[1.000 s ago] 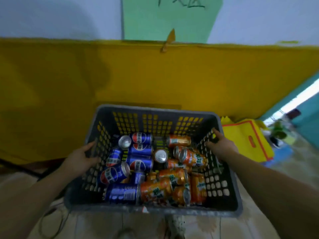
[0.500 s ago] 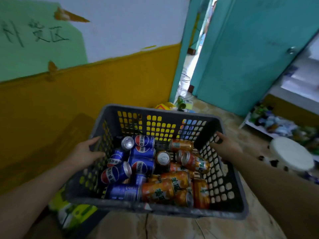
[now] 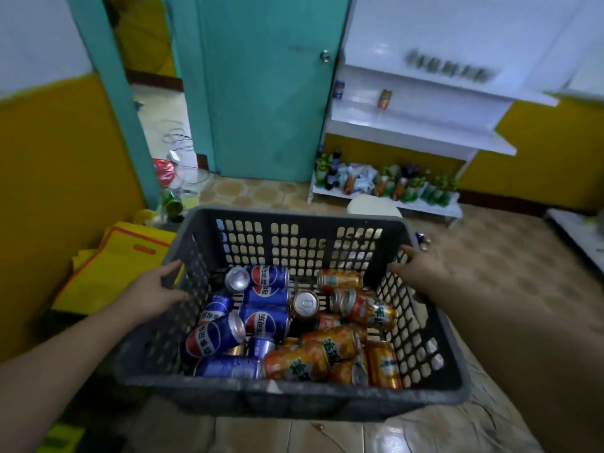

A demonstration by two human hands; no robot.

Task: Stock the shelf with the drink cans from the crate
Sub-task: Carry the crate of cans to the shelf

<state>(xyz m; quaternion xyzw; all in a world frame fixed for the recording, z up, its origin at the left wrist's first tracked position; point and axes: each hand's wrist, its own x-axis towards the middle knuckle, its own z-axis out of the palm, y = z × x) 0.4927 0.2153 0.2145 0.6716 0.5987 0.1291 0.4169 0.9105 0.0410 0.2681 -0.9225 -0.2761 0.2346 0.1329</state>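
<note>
I carry a grey slotted crate [image 3: 294, 398] in front of me, off the floor. My left hand [image 3: 148, 295] grips its left wall and my right hand [image 3: 421, 273] grips its right wall. Inside lie several blue cans [image 3: 269, 322] on the left and several orange cans [image 3: 313, 354] on the right, heaped on their sides. Ahead on the right wall stands a white shelf unit [image 3: 421, 125]; one blue can [image 3: 340, 89] and one orange can [image 3: 385, 99] stand on an upper shelf.
The lowest shelf [image 3: 385, 204] holds several bottles and packets. A white stool [image 3: 372, 206] stands just past the crate. A teal door [image 3: 261, 93] is ahead, an open doorway left of it. Yellow bags [image 3: 111, 266] lie on the floor at left.
I have turned to the right with the crate held in both hands: the yellow wall slid off to the left, and the door and the white shelf came into view.
</note>
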